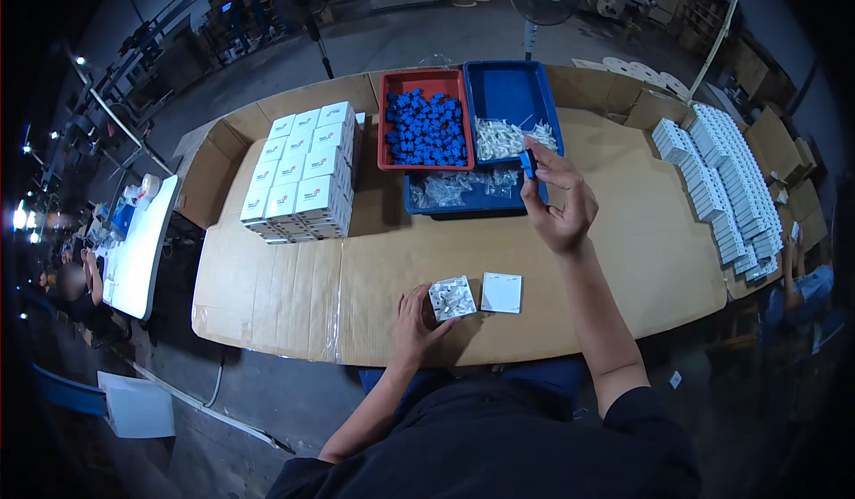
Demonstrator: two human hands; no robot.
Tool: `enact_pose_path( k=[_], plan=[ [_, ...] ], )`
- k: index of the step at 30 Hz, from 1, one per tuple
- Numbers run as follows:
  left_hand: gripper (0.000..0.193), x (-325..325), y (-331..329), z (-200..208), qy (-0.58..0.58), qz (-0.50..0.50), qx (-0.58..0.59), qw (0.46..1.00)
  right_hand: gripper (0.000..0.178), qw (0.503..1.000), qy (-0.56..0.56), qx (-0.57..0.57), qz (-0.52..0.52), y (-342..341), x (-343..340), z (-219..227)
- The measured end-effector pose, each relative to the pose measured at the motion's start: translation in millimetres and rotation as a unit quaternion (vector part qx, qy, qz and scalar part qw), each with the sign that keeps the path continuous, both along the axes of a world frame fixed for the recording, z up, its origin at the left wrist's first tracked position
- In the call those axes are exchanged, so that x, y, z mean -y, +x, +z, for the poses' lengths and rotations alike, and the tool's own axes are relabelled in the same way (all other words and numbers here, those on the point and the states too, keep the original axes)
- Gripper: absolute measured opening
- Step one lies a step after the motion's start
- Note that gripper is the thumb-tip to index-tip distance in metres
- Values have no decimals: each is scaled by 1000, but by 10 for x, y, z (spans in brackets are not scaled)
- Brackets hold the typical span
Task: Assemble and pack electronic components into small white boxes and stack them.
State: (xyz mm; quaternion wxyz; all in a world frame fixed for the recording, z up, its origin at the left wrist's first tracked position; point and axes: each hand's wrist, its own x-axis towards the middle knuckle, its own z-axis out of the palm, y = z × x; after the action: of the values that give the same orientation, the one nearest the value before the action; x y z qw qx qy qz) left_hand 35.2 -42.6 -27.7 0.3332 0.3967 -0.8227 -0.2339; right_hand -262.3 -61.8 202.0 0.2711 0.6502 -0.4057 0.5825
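My left hand [416,325] grips the side of a small open white box [435,304] on the cardboard-covered table. Small white plastic pieces [455,298] fill that box. Just right of it lies a flat square white lid [501,293]. My right hand [565,205] is raised near the trays, with a small blue plastic part [528,162] pinched between thumb and fingers. Many similar blue parts [426,129] lie in the red tray [386,107]. Beside it, a blue tray [504,91] holds white plastic pieces [503,140] at its near end.
A lower blue tray [419,203] contains clear plastic bags [450,189]. White printed boxes [298,165] are stacked at the left. Rows of white boxes [726,187] line the right side. Cardboard walls [267,107] edge the table's back. Other people work at both sides.
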Motion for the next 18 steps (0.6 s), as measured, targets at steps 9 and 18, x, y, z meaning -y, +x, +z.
enact_pose_path(
  k=[9, 18],
  plan=[
    [84, -19, 23, 1, 24, 4, -14, 1000, 27, 994, 85, 59, 16, 249, -428, -78],
    [84, -83, -11, 46, 28, 5, -15, 999, 22, 961, 145, 215, 96, 503, -799, -411]
  ],
)
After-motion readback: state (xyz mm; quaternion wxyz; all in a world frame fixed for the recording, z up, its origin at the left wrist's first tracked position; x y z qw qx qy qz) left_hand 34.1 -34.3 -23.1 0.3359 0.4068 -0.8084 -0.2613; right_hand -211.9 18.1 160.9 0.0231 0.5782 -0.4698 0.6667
